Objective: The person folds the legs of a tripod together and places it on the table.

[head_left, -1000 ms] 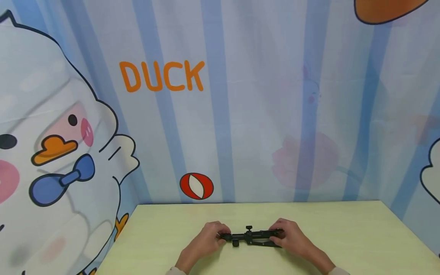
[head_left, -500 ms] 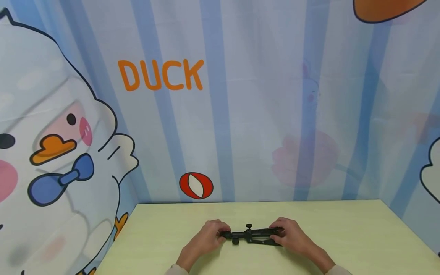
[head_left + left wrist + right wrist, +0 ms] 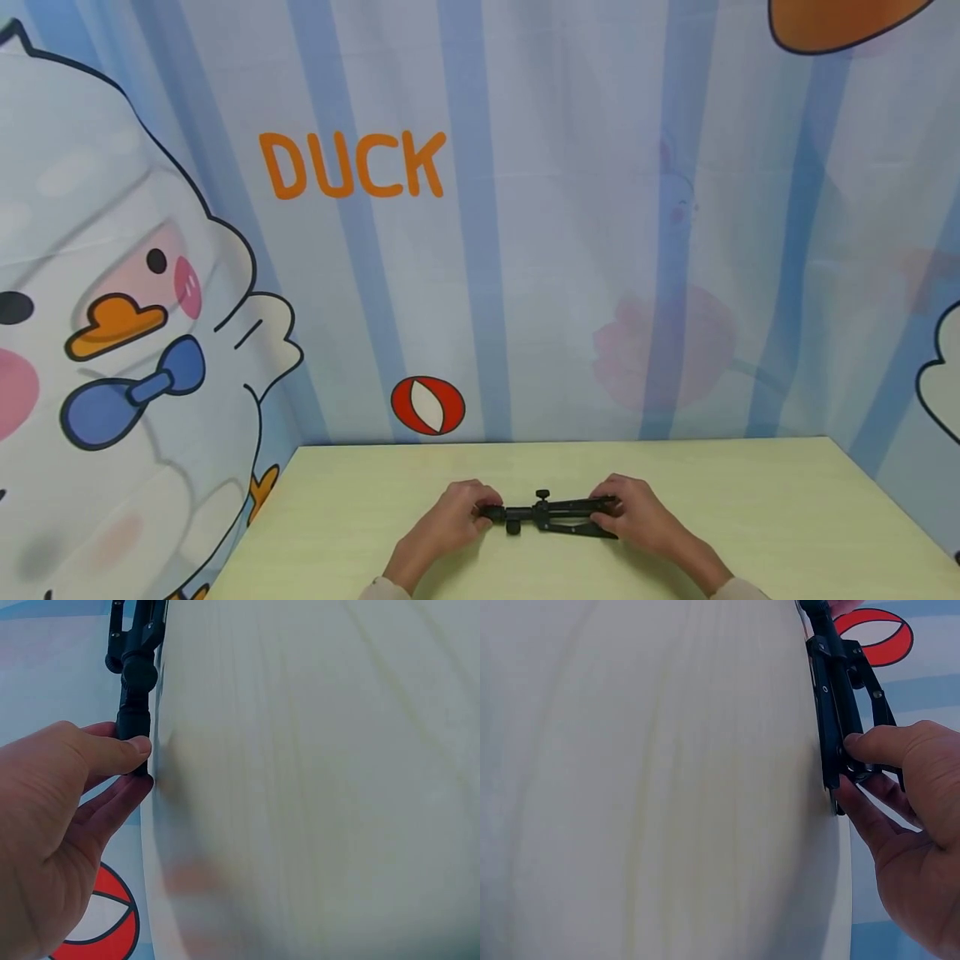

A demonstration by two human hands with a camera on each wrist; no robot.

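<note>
A small black tripod [image 3: 542, 514] lies sideways between the two hands, low over the pale yellow table. At its left end my left hand [image 3: 459, 517] pinches the narrow top of the tripod, thumb on one side and fingers on the other; the left wrist view shows this left hand [image 3: 67, 795] at the end of the tripod [image 3: 136, 682]. My right hand [image 3: 637, 517] grips the leg end. In the right wrist view the right hand [image 3: 922, 795] has its thumb between the legs [image 3: 826, 712], which stand slightly apart, and its fingers partly hidden behind them.
The pale yellow table [image 3: 360, 483] runs back to a printed curtain [image 3: 570, 208] with a large duck [image 3: 172, 333] on the left. A small dark knob [image 3: 542, 494] sticks out from the tripod's far side and another one [image 3: 513, 527] from its near side.
</note>
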